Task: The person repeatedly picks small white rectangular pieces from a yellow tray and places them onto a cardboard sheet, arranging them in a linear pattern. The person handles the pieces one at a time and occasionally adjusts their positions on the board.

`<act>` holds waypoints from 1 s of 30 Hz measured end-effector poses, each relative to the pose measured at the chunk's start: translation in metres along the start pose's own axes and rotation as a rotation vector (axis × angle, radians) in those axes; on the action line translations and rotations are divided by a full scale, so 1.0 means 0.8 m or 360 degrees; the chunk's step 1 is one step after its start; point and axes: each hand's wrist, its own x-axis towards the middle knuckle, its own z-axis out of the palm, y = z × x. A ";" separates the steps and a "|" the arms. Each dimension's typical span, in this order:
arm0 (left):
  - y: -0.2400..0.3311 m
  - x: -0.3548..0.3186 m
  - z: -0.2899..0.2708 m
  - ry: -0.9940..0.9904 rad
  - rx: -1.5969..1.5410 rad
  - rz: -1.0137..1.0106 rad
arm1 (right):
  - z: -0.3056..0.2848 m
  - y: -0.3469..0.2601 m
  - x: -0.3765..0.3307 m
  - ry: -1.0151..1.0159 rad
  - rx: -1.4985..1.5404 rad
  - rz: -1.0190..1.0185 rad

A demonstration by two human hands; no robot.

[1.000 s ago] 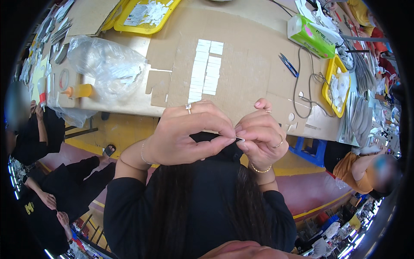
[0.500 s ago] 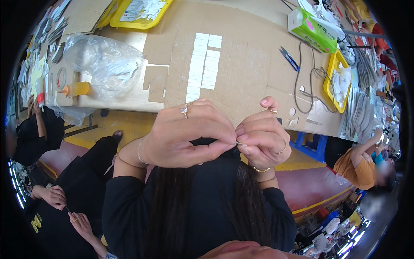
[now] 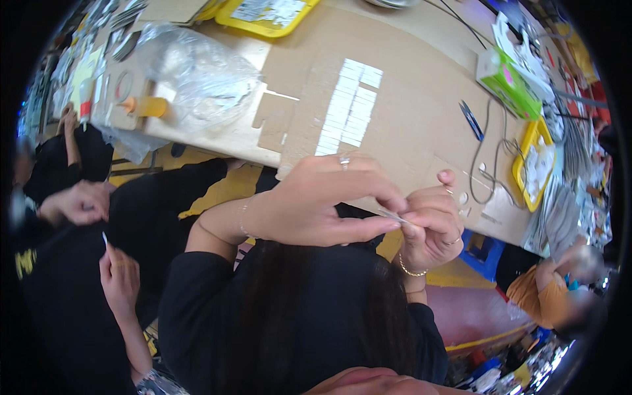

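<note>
A small thin pale strip (image 3: 393,214) sits just right of the frame's centre, pinched between the two hands and held up in front of the near edge of the bench; it is too small to tell its material. The left hand (image 3: 322,204) comes in from the left, closed into a pinch, its thumb and fingertips pressed on the strip's left end, a ring on one finger and a thin bracelet at the wrist. The right hand (image 3: 431,220) meets it from the right, fingers curled tight on the strip's other end, little finger raised, with a ring and a bead bracelet.

Behind the hands, the brown cardboard-covered bench (image 3: 408,99) fills the upper middle of the frame. On it, above the hands, lie two columns of small white rectangular pieces (image 3: 349,108). To the upper left rests a crumpled clear plastic bag (image 3: 197,72), with a small orange-yellow bottle (image 3: 148,105) just beside it. A yellow plastic tray of white pieces (image 3: 266,12) is at the top edge; another yellow tray (image 3: 536,164) sits at the right, near a green box (image 3: 510,85) and a thin dark cable (image 3: 487,151).

At the lower left, another person's hand (image 3: 118,280) shows against dark clothing.
</note>
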 end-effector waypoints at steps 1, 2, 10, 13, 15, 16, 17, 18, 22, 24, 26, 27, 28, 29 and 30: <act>-0.001 0.000 0.000 0.0020 -0.0004 -0.0038 | 0.001 0.001 -0.001 0.0029 -0.0003 0.0021; -0.004 0.001 -0.001 0.0008 0.0069 -0.0001 | 0.003 0.002 -0.002 0.0036 0.0012 0.0041; -0.036 -0.002 -0.001 0.0038 -0.0178 -0.0281 | 0.017 0.027 -0.009 0.0104 0.0347 0.0454; -0.049 0.002 0.004 0.0179 -0.0486 -0.0528 | 0.017 0.032 -0.009 0.0138 0.0407 0.0559; -0.050 0.000 -0.001 0.0181 -0.0655 -0.0736 | 0.016 0.033 -0.010 0.0083 0.0437 0.0668; -0.052 0.001 0.000 0.0194 -0.0702 -0.0681 | 0.015 0.033 -0.010 0.0063 0.0442 0.0670; -0.054 0.002 0.001 0.0154 -0.0671 -0.0692 | 0.014 0.034 -0.009 0.0039 0.0450 0.0671; -0.056 0.002 0.000 0.0123 -0.0636 -0.0702 | 0.014 0.035 -0.009 0.0009 0.0463 0.0668; -0.065 0.005 0.003 0.0168 -0.0626 -0.0735 | 0.018 0.039 -0.011 0.0068 0.0504 0.0726; -0.077 0.012 -0.005 0.0289 -0.0407 -0.0806 | 0.017 0.040 -0.012 0.0125 0.0487 0.0779; -0.101 0.027 -0.022 0.0538 -0.0202 -0.0736 | 0.013 0.043 -0.013 0.0093 0.0444 0.0806; -0.116 0.037 -0.035 0.0729 -0.0102 -0.0643 | 0.011 0.045 -0.014 0.0079 0.0420 0.0816; -0.132 0.047 -0.051 0.0869 0.0067 -0.0619 | 0.010 0.046 -0.015 0.0055 0.0396 0.0824; -0.150 0.057 -0.070 0.1014 0.0221 -0.0535 | 0.009 0.047 -0.017 0.0044 0.0389 0.0837; -0.168 0.066 -0.088 0.1162 0.0359 -0.0537 | 0.009 0.047 -0.019 0.0037 0.0372 0.0849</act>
